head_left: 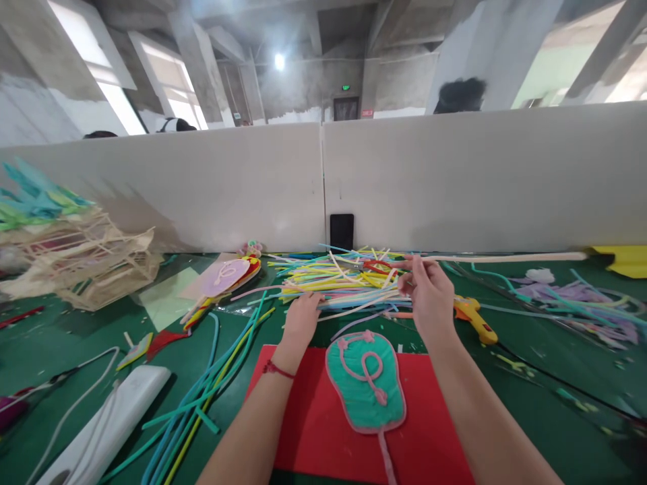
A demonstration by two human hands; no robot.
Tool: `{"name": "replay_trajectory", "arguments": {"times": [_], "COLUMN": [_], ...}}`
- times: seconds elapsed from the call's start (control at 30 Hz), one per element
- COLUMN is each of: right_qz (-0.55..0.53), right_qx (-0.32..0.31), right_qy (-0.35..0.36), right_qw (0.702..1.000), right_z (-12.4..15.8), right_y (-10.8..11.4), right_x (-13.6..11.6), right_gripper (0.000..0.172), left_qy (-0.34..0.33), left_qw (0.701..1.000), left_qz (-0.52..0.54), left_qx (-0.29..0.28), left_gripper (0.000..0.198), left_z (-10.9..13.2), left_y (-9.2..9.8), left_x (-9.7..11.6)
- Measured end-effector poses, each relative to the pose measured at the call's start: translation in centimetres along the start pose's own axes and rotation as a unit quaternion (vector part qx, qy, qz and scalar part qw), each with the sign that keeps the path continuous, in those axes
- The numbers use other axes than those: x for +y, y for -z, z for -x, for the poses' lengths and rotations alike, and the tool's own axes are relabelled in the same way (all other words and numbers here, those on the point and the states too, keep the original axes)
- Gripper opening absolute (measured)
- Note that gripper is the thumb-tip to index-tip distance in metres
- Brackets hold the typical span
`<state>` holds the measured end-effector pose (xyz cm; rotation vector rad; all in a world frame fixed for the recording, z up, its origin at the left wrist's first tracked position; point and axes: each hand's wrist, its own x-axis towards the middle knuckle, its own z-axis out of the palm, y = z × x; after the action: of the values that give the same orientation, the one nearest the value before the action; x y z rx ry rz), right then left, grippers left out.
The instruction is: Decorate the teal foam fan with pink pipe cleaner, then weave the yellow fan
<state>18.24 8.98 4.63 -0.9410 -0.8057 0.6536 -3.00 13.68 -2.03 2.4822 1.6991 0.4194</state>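
My left hand (302, 315) rests palm down on a heap of coloured foam strips (337, 278), fingers stretched into the pile. My right hand (427, 289) is raised just right of it, thumb and fingers pinched on a long cream strip (505, 258) that runs right along the wall. In front of both hands a teal fan-shaped piece (366, 384) with pink cord trim lies on a red sheet (313, 424). A red string bracelet (277, 369) circles my left wrist.
An orange glue gun (474, 316) lies right of my right hand. Long blue and yellow strips (212, 384) trail to the left, beside a white box (108, 421). A finished pink fan (226, 277), a pale woven structure (75, 259) and purple scraps (571, 296) sit on the green mat. A grey partition (455, 182) stands behind.
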Motion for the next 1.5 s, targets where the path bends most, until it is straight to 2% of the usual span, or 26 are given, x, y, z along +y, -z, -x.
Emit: {"name": "replay_trajectory", "arguments": {"times": [0.17, 0.3, 0.37, 0.47, 0.6, 0.67, 0.73, 0.8, 0.87, 1.0, 1.17, 1.37, 1.5], "right_qz": [-0.009, 0.022, 0.055, 0.117, 0.146, 0.152, 0.159, 0.161, 0.158, 0.15, 0.13, 0.127, 0.138], "right_qx": [-0.001, 0.002, -0.001, -0.036, -0.079, -0.079, -0.079, -0.082, -0.088, -0.096, -0.093, -0.097, -0.096], "right_qy": [0.04, 0.062, 0.056, 0.009, -0.041, -0.038, -0.037, -0.042, -0.052, -0.058, -0.062, -0.068, -0.075], "right_qw": [0.999, 0.998, 0.997, 0.992, 0.985, 0.985, 0.983, 0.983, 0.982, 0.982, 0.985, 0.985, 0.983], "right_z": [0.5, 0.6, 0.5, 0.1, -0.1, -0.1, 0.0, 0.0, 0.0, -0.1, 0.0, 0.0, -0.1], "right_y": [-0.2, 0.0, 0.3, 0.7, 0.9, 0.9, 0.8, 0.8, 0.7, 0.9, 1.0, 0.9, 0.9], "right_x": [-2.2, -2.9, -3.0, -2.8, -2.5, -2.6, -2.8, -3.0, -3.1, -3.3, -3.8, -3.7, -3.7], "right_gripper": [0.028, 0.026, 0.028, 0.033, 0.036, 0.033, 0.033, 0.035, 0.038, 0.04, 0.033, 0.034, 0.037], "left_qy": [0.005, 0.009, 0.012, 0.023, 0.042, 0.029, 0.001, -0.026, -0.04, -0.065, -0.064, -0.085, -0.044], "left_qw": [0.999, 0.999, 1.0, 0.999, 0.999, 0.999, 0.997, 0.992, 0.986, 0.976, 0.976, 0.971, 0.984], "left_qz": [-0.004, 0.004, 0.013, 0.026, 0.026, 0.038, 0.068, 0.097, 0.117, 0.153, 0.171, 0.171, 0.13], "left_qx": [0.035, 0.032, 0.022, 0.001, 0.0, 0.006, -0.025, -0.08, -0.116, -0.143, -0.121, -0.144, -0.115], "left_gripper": [0.025, 0.026, 0.027, 0.032, 0.04, 0.035, 0.028, 0.018, 0.018, 0.024, 0.034, 0.026, 0.027], "left_z": [0.1, 0.1, 0.1, 0.1, 0.6, 1.0, 1.4, 1.8, 2.2, 2.3, 2.1, 2.4, 2.4], "left_y": [-0.1, -0.1, -0.1, 0.6, 2.9, 3.8, 4.1, 3.6, 2.7, 1.1, 0.9, 0.2, -0.4], "left_x": [0.0, 0.0, -0.1, 0.4, 2.5, 4.1, 5.5, 6.5, 6.9, 6.8, 6.7, 7.2, 6.9]}}
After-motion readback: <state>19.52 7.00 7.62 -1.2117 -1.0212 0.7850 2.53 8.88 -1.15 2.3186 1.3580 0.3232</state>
